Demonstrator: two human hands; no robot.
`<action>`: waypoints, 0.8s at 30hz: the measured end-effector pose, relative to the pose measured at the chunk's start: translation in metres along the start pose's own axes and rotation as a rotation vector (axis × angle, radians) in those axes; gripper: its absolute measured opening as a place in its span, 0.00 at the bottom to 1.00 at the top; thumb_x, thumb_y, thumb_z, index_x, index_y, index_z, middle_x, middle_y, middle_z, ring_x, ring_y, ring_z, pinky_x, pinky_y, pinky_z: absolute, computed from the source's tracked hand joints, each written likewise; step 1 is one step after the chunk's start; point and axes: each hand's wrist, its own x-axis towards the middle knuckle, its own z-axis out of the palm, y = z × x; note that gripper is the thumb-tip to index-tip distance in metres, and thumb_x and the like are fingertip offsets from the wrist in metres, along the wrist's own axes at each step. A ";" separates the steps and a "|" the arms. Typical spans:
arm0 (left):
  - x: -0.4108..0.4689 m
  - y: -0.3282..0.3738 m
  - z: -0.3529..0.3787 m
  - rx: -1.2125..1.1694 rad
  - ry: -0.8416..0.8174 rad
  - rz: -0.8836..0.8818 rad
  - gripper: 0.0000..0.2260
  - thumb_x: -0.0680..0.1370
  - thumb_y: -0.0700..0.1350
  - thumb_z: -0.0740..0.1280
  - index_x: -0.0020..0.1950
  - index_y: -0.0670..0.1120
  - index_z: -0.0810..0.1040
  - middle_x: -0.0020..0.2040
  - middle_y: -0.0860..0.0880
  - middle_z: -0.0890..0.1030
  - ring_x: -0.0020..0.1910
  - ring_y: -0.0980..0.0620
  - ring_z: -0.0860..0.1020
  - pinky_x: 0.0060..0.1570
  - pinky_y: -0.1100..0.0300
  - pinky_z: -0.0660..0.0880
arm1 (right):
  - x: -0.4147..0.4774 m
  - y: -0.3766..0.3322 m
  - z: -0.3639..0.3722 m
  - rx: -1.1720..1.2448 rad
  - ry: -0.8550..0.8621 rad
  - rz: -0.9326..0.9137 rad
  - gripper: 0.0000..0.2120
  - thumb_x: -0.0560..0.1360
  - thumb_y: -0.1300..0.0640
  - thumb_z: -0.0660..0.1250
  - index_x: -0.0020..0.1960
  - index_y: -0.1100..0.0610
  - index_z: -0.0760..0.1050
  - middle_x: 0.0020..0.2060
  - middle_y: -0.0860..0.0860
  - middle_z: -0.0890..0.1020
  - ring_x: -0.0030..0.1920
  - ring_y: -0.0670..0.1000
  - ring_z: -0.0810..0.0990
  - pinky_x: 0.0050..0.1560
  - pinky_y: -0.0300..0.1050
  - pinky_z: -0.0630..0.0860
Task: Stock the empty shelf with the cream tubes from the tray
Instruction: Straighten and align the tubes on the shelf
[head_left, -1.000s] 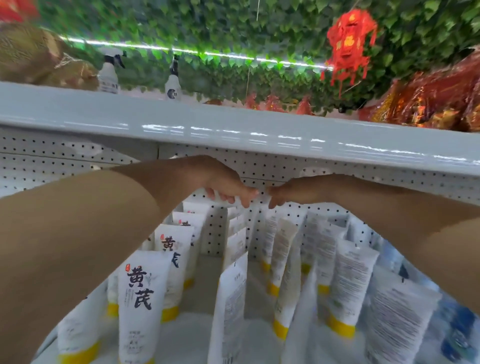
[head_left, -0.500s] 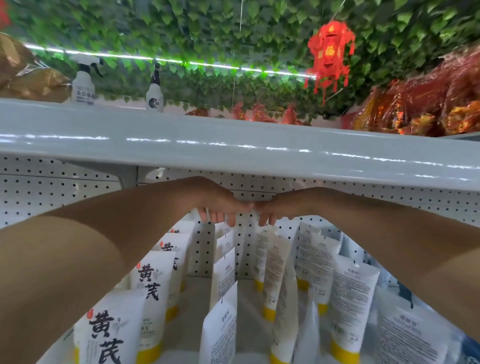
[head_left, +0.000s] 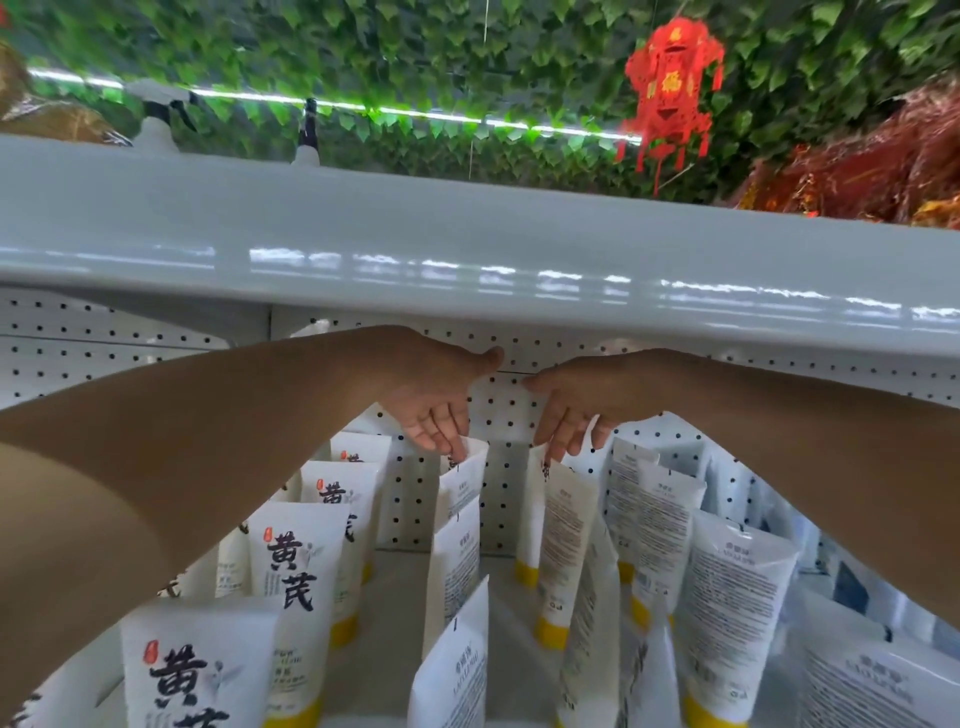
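Observation:
Several white cream tubes with yellow caps stand cap-down in rows on the white shelf (head_left: 395, 613). Both my arms reach deep under the upper shelf board. My left hand (head_left: 436, 405) hangs with relaxed straight fingers, its fingertips touching the top of a rear middle tube (head_left: 462, 483). My right hand (head_left: 576, 410) is likewise spread, fingertips on the top edge of the rear tube (head_left: 558, 519) beside it. Neither hand grips a tube. The tray is out of view.
The upper shelf board (head_left: 467, 249) juts out just above my wrists. A white pegboard back wall (head_left: 504, 415) closes the shelf. Spray bottles (head_left: 156, 124) stand on top, with a red lantern (head_left: 670, 88) and leaf decor overhead. Blue packages (head_left: 852, 587) sit at right.
My hands were together with fingers curled near the back; they have parted and opened, fingers now pointing down onto two rear tubes. The view has tilted slightly.

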 end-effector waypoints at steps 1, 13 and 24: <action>0.000 0.000 -0.001 -0.022 -0.011 -0.005 0.47 0.72 0.75 0.45 0.65 0.34 0.72 0.46 0.38 0.82 0.47 0.45 0.80 0.44 0.56 0.75 | -0.001 0.000 0.000 0.007 -0.009 0.007 0.34 0.82 0.38 0.46 0.64 0.65 0.75 0.51 0.59 0.84 0.41 0.52 0.77 0.40 0.43 0.71; 0.010 -0.017 -0.012 0.605 0.241 0.309 0.16 0.73 0.56 0.72 0.55 0.48 0.82 0.52 0.50 0.82 0.51 0.50 0.79 0.49 0.57 0.78 | 0.004 0.007 -0.006 -0.524 0.245 -0.256 0.14 0.71 0.41 0.72 0.51 0.48 0.83 0.44 0.41 0.83 0.49 0.45 0.80 0.52 0.41 0.77; 0.018 -0.011 -0.002 0.716 0.314 0.412 0.11 0.72 0.45 0.74 0.52 0.42 0.84 0.51 0.48 0.84 0.53 0.50 0.80 0.54 0.60 0.75 | 0.019 0.011 0.005 -0.618 0.341 -0.319 0.16 0.69 0.49 0.75 0.45 0.63 0.83 0.44 0.60 0.85 0.47 0.60 0.83 0.48 0.51 0.80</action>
